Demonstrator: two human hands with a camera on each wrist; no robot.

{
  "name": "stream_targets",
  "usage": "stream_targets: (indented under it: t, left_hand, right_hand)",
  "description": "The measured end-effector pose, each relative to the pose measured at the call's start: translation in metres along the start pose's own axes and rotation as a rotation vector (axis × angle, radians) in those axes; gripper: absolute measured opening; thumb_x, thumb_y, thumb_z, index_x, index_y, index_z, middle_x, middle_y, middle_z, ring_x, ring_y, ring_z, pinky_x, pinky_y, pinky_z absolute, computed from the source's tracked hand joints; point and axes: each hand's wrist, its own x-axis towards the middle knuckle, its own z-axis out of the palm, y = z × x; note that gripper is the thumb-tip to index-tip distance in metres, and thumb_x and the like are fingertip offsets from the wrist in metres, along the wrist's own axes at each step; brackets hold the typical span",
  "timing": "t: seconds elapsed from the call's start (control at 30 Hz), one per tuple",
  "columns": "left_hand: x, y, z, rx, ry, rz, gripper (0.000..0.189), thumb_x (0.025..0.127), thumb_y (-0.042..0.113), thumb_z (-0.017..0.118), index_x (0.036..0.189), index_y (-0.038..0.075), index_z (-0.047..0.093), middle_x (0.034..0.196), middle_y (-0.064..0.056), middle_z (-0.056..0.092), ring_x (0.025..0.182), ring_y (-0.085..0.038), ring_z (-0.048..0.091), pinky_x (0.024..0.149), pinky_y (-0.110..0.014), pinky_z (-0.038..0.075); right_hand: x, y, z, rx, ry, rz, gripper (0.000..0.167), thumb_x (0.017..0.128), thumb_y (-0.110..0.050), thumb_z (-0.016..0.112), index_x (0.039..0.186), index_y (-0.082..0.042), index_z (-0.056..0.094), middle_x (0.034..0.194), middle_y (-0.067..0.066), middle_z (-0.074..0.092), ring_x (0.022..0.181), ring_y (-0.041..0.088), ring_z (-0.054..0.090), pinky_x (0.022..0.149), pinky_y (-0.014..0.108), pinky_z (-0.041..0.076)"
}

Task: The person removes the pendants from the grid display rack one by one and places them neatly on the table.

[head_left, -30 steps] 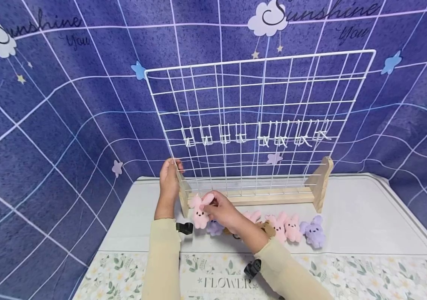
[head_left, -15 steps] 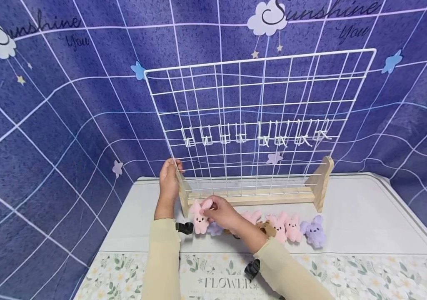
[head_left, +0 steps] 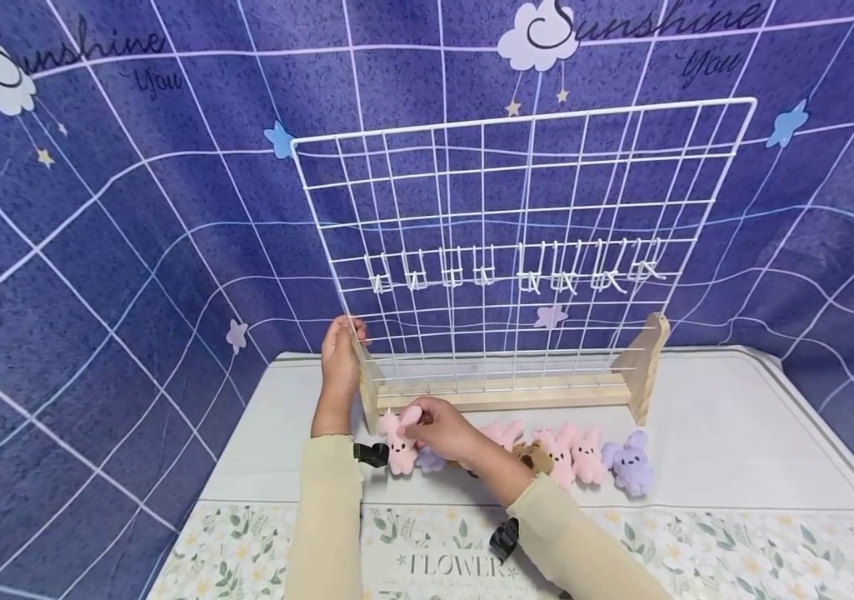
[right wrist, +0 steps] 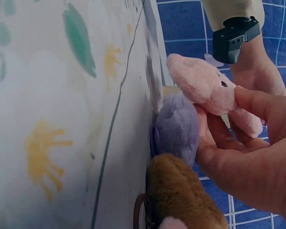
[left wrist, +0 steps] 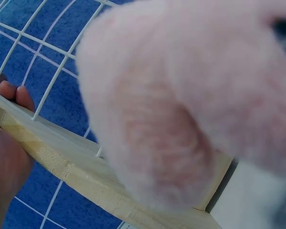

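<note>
My right hand [head_left: 447, 432] pinches a pink plush bunny [head_left: 401, 460] by the ear and head, at the left end of a row of small plush toys. In the right wrist view, thumb and fingers close on the bunny [right wrist: 200, 83] beside a purple plush toy [right wrist: 177, 125] and a brown one [right wrist: 181, 191]. My left hand [head_left: 339, 367] grips the left wooden support [head_left: 369, 392] of a white wire grid rack [head_left: 524, 119], its fingertips [left wrist: 24, 98] curled round to the far side. The bunny's blurred pink fur [left wrist: 157, 119] covers much of the left wrist view.
Several white hooks [head_left: 452, 277] hang across the grid's middle. To the right along the table lie pink bunnies [head_left: 587, 457], a brown plush toy [head_left: 534, 457] and a purple one [head_left: 632, 467]. A floral mat [head_left: 696, 550] covers the front, and a blue curtain [head_left: 134, 333] surrounds the table.
My right hand has lowered the pink bunny a little toward the table in front of the left wooden support. The left hand keeps its grip in the same place.
</note>
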Motion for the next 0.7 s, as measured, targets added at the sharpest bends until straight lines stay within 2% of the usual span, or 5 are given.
stream_targets:
  t: [0.17,0.43,0.53,0.7]
  left_hand:
    - [-0.0002,-0.0012,0.0016,-0.019,0.006,0.003,0.027,0.109,0.009,0.035,0.095,0.014,0.058,0.085,0.004,0.054,0.084,-0.013,0.052,0.079,-0.022,0.051]
    - [-0.0012,-0.0030,0.0020,-0.031,0.022,0.004,0.026,0.106,0.005,0.035,0.095,0.014,0.057,0.084,0.004,0.055,0.082,-0.011,0.053,0.077,-0.020,0.052]
    - [-0.0010,-0.0030,0.0024,-0.035,0.019,0.008,0.027,0.106,0.005,0.034,0.094,0.014,0.057,0.083,0.005,0.054,0.081,-0.008,0.052,0.077,-0.019,0.052]
    - [0.0004,-0.0034,0.0028,-0.038,0.033,0.009,0.029,0.107,0.006,0.035,0.093,0.015,0.058,0.083,0.006,0.055,0.082,-0.010,0.052,0.077,-0.021,0.052]
  right_hand:
    - [0.0012,0.0001,0.0007,-0.019,0.015,0.016,0.019,0.092,-0.005,0.075,0.109,0.002,0.072,0.088,0.004,0.069,0.073,0.015,0.064,0.071,0.032,0.059]
    - [0.0015,0.0002,0.0023,-0.057,0.016,0.003,0.023,0.092,-0.003,0.075,0.113,0.004,0.070,0.093,0.014,0.072,0.076,0.016,0.067,0.074,0.039,0.064]
    - [0.0017,0.0001,0.0025,-0.058,0.015,0.015,0.023,0.092,-0.002,0.075,0.114,0.004,0.069,0.093,0.014,0.072,0.076,0.015,0.066,0.074,0.038,0.063]
    - [0.0017,-0.0019,0.0030,-0.059,0.020,0.025,0.025,0.092,-0.001,0.074,0.116,0.004,0.069,0.087,0.011,0.068,0.075,0.017,0.065,0.069,0.032,0.060]
